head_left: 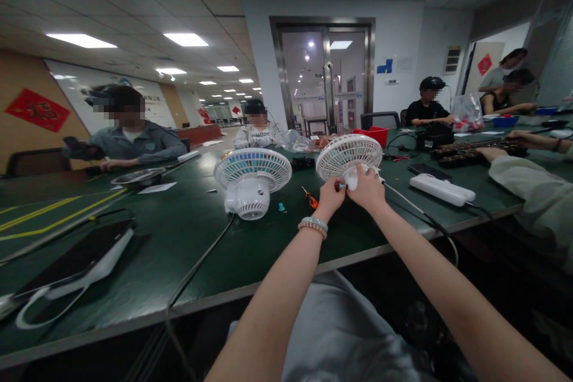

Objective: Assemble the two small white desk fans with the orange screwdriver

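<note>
A white fan (pixel 349 152) lies tilted on the green table, its round grille away from me and its motor housing towards me. My right hand (pixel 367 189) is closed around the back of that housing. Beside it, my left hand (pixel 330 198) pinches a small teal piece (pixel 342 185) against the housing; fingers hide most of it. To the left stands a second white fan (pixel 253 182), its back facing me and blue blades showing through the grille. Between the fans lie an orange-handled screwdriver (pixel 312 200) and another small teal piece (pixel 282 207).
A white power strip (pixel 442 190) and a dark phone (pixel 430 172) lie on the right. At the left edge rests a black-screened device (pixel 76 256) with a white cable. A red bin (pixel 373 134) is behind the fans. Several people sit around the table; another person's hands (pixel 496 152) are at the right.
</note>
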{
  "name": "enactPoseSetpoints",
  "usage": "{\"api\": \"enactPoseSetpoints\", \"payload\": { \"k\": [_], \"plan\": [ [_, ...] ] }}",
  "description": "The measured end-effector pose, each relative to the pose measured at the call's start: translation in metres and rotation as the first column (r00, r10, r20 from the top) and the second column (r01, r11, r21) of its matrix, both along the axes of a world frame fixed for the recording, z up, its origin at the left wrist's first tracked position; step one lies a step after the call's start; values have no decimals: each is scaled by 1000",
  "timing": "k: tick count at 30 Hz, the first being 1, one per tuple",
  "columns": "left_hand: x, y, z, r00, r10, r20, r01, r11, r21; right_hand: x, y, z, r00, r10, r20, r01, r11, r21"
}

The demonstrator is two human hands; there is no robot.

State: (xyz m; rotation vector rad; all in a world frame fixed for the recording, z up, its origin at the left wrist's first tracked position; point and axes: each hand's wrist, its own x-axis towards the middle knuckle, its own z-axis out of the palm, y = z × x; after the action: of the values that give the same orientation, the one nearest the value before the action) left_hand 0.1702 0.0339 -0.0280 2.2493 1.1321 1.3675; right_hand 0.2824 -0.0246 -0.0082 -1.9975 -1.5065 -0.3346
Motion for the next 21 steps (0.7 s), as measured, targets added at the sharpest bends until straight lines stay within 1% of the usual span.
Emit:
{"api": "enactPoseSetpoints", "payload": {
  "k": [4,11,16,21],
  "plan": [
    [-2,-3,3,999,-9,-43,10,999,35,1,1,0,1000,-5,0,5,1000,-9],
    [-2,-7,9,997,0,-71,2,999,34,0,1,0,1000,-8,7,8,1000,-1],
    [-3,-6,8,999,-13,-49,14,1000,17,-1,0,0,1000,-3,2,3,1000,-5],
    [-3,-7,7,997,-36,-62,39,998,48,-1,-1,1,1000,-9,-10,9,1000,-17]
  ]
}}
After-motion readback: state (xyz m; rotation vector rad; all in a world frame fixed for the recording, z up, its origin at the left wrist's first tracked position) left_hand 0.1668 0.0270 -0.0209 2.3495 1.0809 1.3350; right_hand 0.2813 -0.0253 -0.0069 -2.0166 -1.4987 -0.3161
